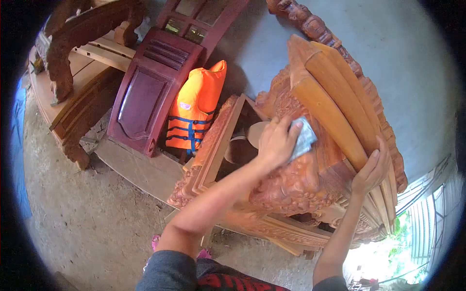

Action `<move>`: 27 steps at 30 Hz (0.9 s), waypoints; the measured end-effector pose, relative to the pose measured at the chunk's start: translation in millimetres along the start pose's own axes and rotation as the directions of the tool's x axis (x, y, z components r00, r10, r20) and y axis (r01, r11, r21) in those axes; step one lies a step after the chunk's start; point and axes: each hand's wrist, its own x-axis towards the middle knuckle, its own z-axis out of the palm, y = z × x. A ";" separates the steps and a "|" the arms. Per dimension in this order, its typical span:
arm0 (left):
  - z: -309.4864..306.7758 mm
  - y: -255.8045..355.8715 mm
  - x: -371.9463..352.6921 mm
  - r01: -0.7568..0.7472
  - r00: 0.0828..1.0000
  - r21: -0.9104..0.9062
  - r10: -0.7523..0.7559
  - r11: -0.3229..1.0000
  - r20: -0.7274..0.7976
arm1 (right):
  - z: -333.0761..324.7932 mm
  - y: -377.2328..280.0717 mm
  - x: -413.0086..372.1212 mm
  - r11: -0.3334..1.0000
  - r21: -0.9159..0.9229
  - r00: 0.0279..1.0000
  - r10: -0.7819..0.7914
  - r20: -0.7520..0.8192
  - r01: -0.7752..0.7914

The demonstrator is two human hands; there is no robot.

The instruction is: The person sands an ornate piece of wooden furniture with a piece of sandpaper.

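Note:
My left hand (277, 141) presses a folded pale blue-grey sheet (304, 139) onto the carved wooden panel (291, 182), its fingers closed over the sheet's near side. The panel is reddish brown with deep relief carving and a smoother strip beside the slats. Against the thick, lighter wooden slats (335, 104) on the right lies my right hand (373, 167), fingers stretched along the wood and nothing held in them. The carved piece leans over a wooden frame (221, 153) with a dark opening, partly hidden behind my left forearm.
An orange life vest (196, 104) with blue straps leans beside a dark red wooden panel (143, 97). Carved wooden furniture (77, 92) stands at far left. A long carved strip (335, 46) rests along the grey wall (403, 63). The floor (97, 223) is bare concrete.

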 end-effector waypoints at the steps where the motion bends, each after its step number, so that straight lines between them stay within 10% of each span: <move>1: 10.0 -22.6 9.0 0.075 0.997 0.024 -0.075 0.997 -0.012 | -0.5 -0.5 0.6 1.000 -0.007 1.000 -0.002 0.005 0.002; 11: -21.3 -109.2 -150.2 0.438 0.880 0.264 -0.469 0.859 0.068 | 2.6 4.6 -1.2 1.000 0.030 1.000 -0.002 0.006 0.001; 19: -15.0 -140.2 -111.5 0.575 0.782 0.435 -0.622 0.693 -0.044 | 2.2 3.3 -0.9 0.999 0.032 0.999 0.018 0.030 -0.019; 27: -31.9 -93.2 -164.1 0.352 0.893 0.536 -0.446 0.767 0.052 | 1.9 5.9 -4.1 0.997 -0.071 0.999 0.002 0.051 0.002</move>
